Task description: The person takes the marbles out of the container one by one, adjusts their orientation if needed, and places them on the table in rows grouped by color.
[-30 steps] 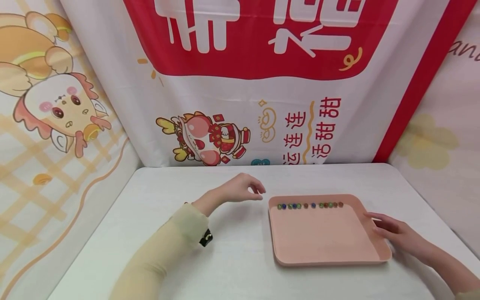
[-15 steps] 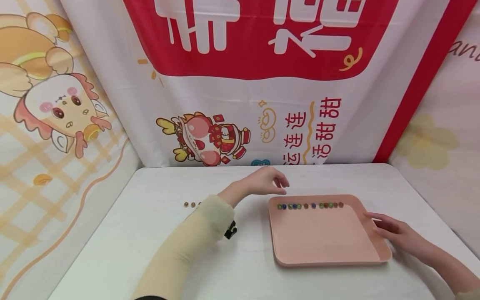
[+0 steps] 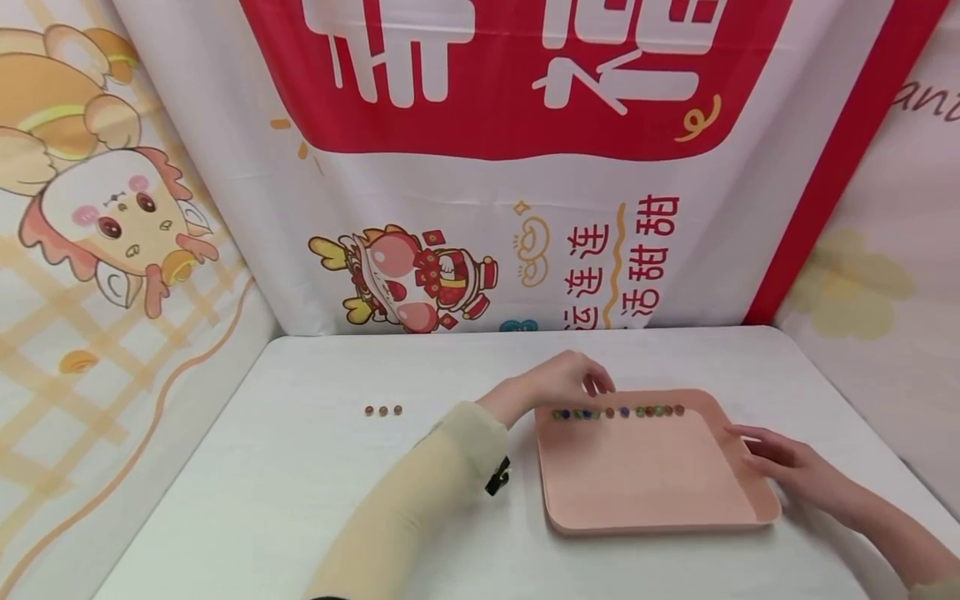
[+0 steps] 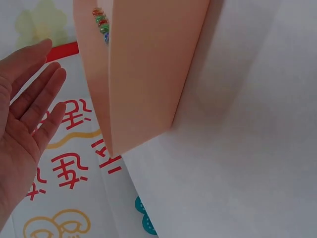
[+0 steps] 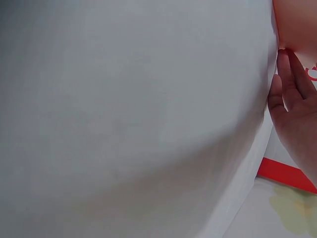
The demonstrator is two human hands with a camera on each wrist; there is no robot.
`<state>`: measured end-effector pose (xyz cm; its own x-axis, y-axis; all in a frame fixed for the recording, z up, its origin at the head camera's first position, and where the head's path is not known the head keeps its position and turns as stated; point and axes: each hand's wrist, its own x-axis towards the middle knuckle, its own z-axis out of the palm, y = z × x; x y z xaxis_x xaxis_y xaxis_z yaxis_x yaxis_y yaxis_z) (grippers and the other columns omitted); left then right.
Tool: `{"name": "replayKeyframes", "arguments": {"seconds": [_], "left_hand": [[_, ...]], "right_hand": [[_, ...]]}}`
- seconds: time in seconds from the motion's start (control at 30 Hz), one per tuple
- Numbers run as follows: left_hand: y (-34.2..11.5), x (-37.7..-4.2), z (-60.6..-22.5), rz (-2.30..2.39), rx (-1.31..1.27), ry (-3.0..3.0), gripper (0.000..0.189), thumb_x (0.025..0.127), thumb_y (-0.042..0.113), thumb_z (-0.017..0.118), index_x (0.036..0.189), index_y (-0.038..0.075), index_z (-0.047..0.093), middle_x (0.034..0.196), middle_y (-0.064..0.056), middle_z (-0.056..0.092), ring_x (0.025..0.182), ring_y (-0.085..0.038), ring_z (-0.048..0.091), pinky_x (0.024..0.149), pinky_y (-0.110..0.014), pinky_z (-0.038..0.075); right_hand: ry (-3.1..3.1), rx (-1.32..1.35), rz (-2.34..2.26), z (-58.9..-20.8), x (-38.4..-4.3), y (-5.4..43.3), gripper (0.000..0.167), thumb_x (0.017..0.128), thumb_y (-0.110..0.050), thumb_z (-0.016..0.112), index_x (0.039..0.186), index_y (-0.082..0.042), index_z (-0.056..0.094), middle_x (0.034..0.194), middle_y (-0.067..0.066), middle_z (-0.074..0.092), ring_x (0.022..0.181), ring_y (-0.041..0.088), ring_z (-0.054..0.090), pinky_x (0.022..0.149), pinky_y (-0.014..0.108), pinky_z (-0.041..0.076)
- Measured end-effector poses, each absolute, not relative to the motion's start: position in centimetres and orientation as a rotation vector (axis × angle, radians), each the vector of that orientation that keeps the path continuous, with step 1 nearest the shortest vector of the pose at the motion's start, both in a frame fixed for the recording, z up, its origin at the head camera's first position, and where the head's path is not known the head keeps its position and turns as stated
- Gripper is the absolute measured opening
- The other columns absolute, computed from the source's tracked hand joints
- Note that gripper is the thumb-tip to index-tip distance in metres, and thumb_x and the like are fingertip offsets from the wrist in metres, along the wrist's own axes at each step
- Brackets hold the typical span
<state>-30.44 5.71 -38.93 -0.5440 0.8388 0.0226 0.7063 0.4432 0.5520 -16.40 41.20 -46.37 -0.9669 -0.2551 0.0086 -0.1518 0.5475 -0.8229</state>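
A shallow pink tray (image 3: 645,483) lies on the white table, with a row of small coloured glass beads (image 3: 658,411) along its far side. My left hand (image 3: 566,379) hovers over the tray's far left corner. In the left wrist view the left hand (image 4: 29,99) has its fingers loosely extended, nothing between them, beside the tray wall (image 4: 148,74). At the tray's right side, my right hand (image 3: 798,467) touches the rim with its fingertips. The right wrist view shows the right hand (image 5: 297,104) with fairly straight fingers against the tray's outer wall (image 5: 297,25).
Three brown beads (image 3: 383,411) sit in a short row on the table, left of the tray. A red and white printed banner (image 3: 480,183) hangs behind the table's far edge, and patterned cloth walls (image 3: 112,333) close in both sides.
My left hand has moved right, from left of the tray to over its far left corner. The three brown beads, hidden behind the left arm at first, now show. The right hand stays put.
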Motion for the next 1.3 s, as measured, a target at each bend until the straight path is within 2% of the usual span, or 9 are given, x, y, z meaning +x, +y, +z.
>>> {"name": "replayKeyframes", "arguments": {"seconds": [0.13, 0.3, 0.6, 0.83, 1.0, 1.2, 1.3], "left_hand": [[6.6, -30.2, -39.7, 0.744, 1.277, 2.449, 0.025, 0.086, 0.015, 0.075, 0.110, 0.013, 0.072, 0.094, 0.007, 0.068, 0.083, -0.001, 0.057, 0.071, -0.013, 0.046], [7.5, -29.8, -40.6, 0.712, 1.201, 2.430, 0.029, 0.086, 0.010, 0.074, 0.115, 0.013, 0.071, 0.100, 0.004, 0.067, 0.087, -0.004, 0.056, 0.075, -0.015, 0.045], [8.0, -29.3, -41.6, 0.643, 1.095, 2.484, 0.030, 0.085, 0.009, 0.074, 0.113, 0.020, 0.072, 0.092, 0.007, 0.062, 0.086, -0.007, 0.051, 0.076, -0.020, 0.044], [8.1, -29.2, -42.0, 0.569, 1.126, 2.556, 0.015, 0.090, 0.016, 0.069, 0.105, 0.020, 0.072, 0.092, 0.009, 0.062, 0.087, -0.006, 0.051, 0.079, -0.018, 0.043], [8.5, -29.3, -42.4, 0.507, 1.161, 2.558, 0.016, 0.090, 0.011, 0.069, 0.103, 0.020, 0.072, 0.090, 0.012, 0.061, 0.086, -0.004, 0.052, 0.078, -0.016, 0.043], [8.7, -29.5, -42.9, 0.473, 1.188, 2.531, 0.016, 0.090, 0.006, 0.068, 0.090, 0.022, 0.071, 0.084, 0.012, 0.061, 0.080, -0.005, 0.054, 0.073, -0.015, 0.043], [8.7, -29.5, -43.0, 0.480, 1.189, 2.525, 0.019, 0.090, 0.005, 0.067, 0.087, 0.023, 0.070, 0.083, 0.013, 0.061, 0.080, -0.005, 0.053, 0.072, -0.015, 0.043]], "right_hand": [[2.675, -0.396, -1.405, -46.4, -16.6, 41.3, 0.044, 0.098, -0.011, 0.057, 0.139, 0.002, 0.047, 0.124, -0.025, 0.055, 0.107, -0.014, 0.049, 0.081, 0.009, 0.041], [2.673, -0.376, -1.401, -46.4, -16.7, 41.3, 0.044, 0.098, -0.011, 0.057, 0.139, 0.002, 0.047, 0.124, -0.026, 0.054, 0.106, -0.013, 0.050, 0.081, 0.010, 0.042], [2.674, -0.305, -1.368, -46.2, -16.6, 41.1, 0.047, 0.098, -0.018, 0.058, 0.140, 0.001, 0.047, 0.126, -0.020, 0.055, 0.106, -0.014, 0.048, 0.081, 0.011, 0.042], [2.674, -0.308, -1.357, -46.0, -16.4, 41.1, 0.049, 0.099, -0.022, 0.058, 0.141, 0.000, 0.046, 0.125, -0.023, 0.054, 0.107, -0.015, 0.048, 0.082, 0.011, 0.042], [2.671, -0.301, -1.364, -46.2, -16.5, 41.1, 0.048, 0.099, -0.019, 0.058, 0.140, 0.001, 0.046, 0.126, -0.021, 0.055, 0.106, -0.015, 0.048, 0.081, 0.011, 0.042], [2.674, -0.320, -1.376, -46.4, -16.5, 41.2, 0.046, 0.099, -0.017, 0.057, 0.140, 0.001, 0.046, 0.124, -0.024, 0.054, 0.106, -0.014, 0.048, 0.081, 0.011, 0.042], [2.681, -0.298, -1.371, -46.4, -16.5, 41.1, 0.046, 0.099, -0.018, 0.058, 0.140, 0.000, 0.047, 0.125, -0.020, 0.055, 0.105, -0.015, 0.048, 0.081, 0.011, 0.042]]}}
